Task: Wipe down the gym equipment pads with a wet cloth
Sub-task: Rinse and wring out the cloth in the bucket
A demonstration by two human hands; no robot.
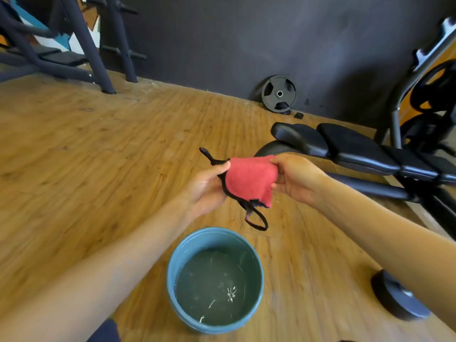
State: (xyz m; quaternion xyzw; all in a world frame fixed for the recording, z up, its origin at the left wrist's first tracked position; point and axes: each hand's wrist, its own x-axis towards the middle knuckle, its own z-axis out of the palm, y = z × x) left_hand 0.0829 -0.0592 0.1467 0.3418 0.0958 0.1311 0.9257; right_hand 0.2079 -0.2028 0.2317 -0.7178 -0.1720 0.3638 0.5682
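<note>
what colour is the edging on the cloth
Black edging on the red cloth, with black loops hanging off it. It shows in the head view, held between both hands.

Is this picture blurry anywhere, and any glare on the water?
Head view: red cloth, left hand and right hand fairly sharp; floor at left and near weight plate smeared; wall base bows from the wide lens; only small glints on the water in the bucket.

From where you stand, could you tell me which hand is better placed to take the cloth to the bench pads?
Probably the right. The right hand pinches the red cloth on the side nearest the bench pads; the left hand holds its far edge.
</note>
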